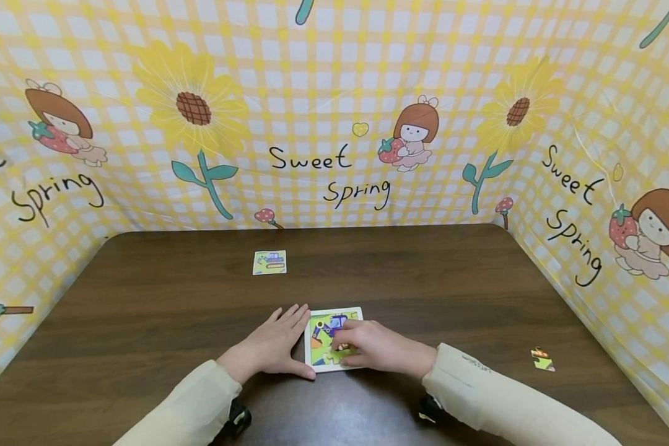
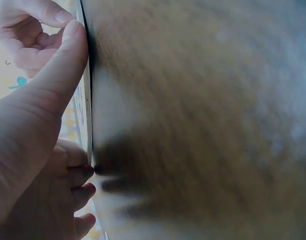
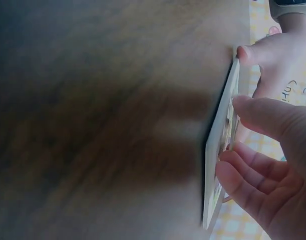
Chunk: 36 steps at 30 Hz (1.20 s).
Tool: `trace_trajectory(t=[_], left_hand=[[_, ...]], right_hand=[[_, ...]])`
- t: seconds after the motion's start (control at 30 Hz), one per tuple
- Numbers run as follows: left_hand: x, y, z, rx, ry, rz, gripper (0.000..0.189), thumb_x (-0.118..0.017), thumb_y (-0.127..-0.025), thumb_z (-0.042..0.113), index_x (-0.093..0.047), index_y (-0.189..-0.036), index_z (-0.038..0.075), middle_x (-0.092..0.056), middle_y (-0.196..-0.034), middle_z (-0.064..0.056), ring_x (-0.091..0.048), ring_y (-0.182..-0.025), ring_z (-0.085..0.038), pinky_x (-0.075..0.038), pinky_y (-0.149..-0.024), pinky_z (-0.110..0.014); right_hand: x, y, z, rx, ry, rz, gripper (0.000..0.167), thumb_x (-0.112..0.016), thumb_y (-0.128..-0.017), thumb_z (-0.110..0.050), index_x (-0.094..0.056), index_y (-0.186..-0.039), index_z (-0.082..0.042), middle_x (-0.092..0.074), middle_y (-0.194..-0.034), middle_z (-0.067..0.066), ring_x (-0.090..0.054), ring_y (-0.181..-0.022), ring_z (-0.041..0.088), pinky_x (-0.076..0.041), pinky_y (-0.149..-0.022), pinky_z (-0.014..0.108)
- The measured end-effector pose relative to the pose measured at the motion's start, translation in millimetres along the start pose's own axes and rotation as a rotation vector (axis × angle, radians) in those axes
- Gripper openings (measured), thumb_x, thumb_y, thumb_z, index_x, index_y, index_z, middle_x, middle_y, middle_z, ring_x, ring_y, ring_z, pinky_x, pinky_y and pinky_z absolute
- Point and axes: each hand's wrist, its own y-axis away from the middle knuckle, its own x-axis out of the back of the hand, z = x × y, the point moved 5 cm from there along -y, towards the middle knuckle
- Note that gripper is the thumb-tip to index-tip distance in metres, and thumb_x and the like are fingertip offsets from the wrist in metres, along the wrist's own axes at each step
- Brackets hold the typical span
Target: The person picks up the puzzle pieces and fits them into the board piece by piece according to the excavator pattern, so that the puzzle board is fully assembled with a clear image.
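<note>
A square jigsaw puzzle [image 1: 319,337] in a white-edged frame lies near the middle of the table, its picture showing a purple digger on yellow-green. Flat beside it, my left hand [image 1: 279,344] has its fingers stretched along the left edge and its thumb [image 2: 72,55] at the near corner. Over the puzzle, my right hand [image 1: 376,345] bends its fingers and thumb about a small puzzle piece [image 1: 342,347] low against the board. In the right wrist view the thumb [image 3: 263,112] and fingertips [image 3: 230,175] stand over the frame's thin edge [image 3: 209,185]; the fingers partly hide the piece.
A square picture card [image 1: 270,262] with a similar digger lies farther back on the brown table [image 1: 424,272]. Off to the right is a loose puzzle piece [image 1: 543,358]. A yellow checked cloth [image 1: 312,80] hangs around the table's back and sides.
</note>
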Motion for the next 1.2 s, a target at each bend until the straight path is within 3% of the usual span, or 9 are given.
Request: trace_trajectory(t=[0.53, 0.73, 0.87, 1.03, 1.2], left_hand=[[0.0, 1.8, -0.7, -0.003, 0.017, 0.008, 0.109, -0.063, -0.069, 0.067, -0.028, -0.14, -0.008, -0.023, -0.147, -0.021, -0.019, -0.135, -0.035, -0.015, -0.106, -0.05], [0.0, 1.8, -1.7, 0.009, 0.012, -0.001, 0.111, -0.062, -0.068, 0.069, -0.027, -0.141, -0.007, -0.022, -0.147, -0.02, -0.018, -0.135, -0.034, -0.014, -0.106, -0.05], [-0.4, 1.2, -2.2, 0.01, 0.004, -0.003, 0.111, -0.061, -0.069, 0.07, -0.027, -0.141, -0.006, -0.022, -0.147, -0.02, -0.018, -0.135, -0.033, -0.014, -0.106, -0.05], [-2.3, 0.1, -2.1, 0.008, 0.008, -0.007, 0.11, -0.061, -0.07, 0.069, -0.026, -0.142, -0.006, -0.021, -0.148, -0.02, -0.017, -0.135, -0.033, -0.014, -0.106, -0.05], [-3.6, 0.2, -2.5, 0.018, 0.004, -0.013, 0.11, -0.061, -0.069, 0.07, -0.025, -0.142, -0.005, -0.021, -0.148, -0.018, -0.017, -0.135, -0.032, -0.013, -0.106, -0.049]], right_hand=[[-6.0, -8.5, -2.8, -0.034, 0.023, -0.051, 0.01, -0.073, -0.081, -0.016, -0.072, -0.09, -0.012, -0.057, -0.088, -0.005, -0.052, -0.077, 0.004, -0.041, -0.068, 0.01], [-5.7, -8.5, -2.1, -0.002, 0.033, -0.058, 0.009, -0.07, -0.082, -0.013, -0.073, -0.091, -0.011, -0.061, -0.091, -0.005, -0.053, -0.084, 0.001, -0.042, -0.074, 0.011], [-0.1, -5.0, 1.6, 0.019, -0.012, -0.024, 0.011, -0.068, -0.083, -0.009, -0.073, -0.093, -0.01, -0.064, -0.09, -0.004, -0.054, -0.08, 0.001, -0.042, -0.071, 0.01], [18.2, 17.5, 19.4, -0.049, -0.06, 0.042, 0.017, -0.067, -0.084, -0.008, -0.071, -0.1, -0.007, -0.065, -0.091, 0.0, -0.055, -0.076, 0.004, -0.045, -0.068, 0.016], [41.1, 64.9, 48.8, -0.178, -0.042, 0.067, 0.022, -0.069, -0.082, -0.01, -0.068, -0.103, -0.004, -0.063, -0.094, 0.002, -0.059, -0.084, 0.011, -0.049, -0.072, 0.026]])
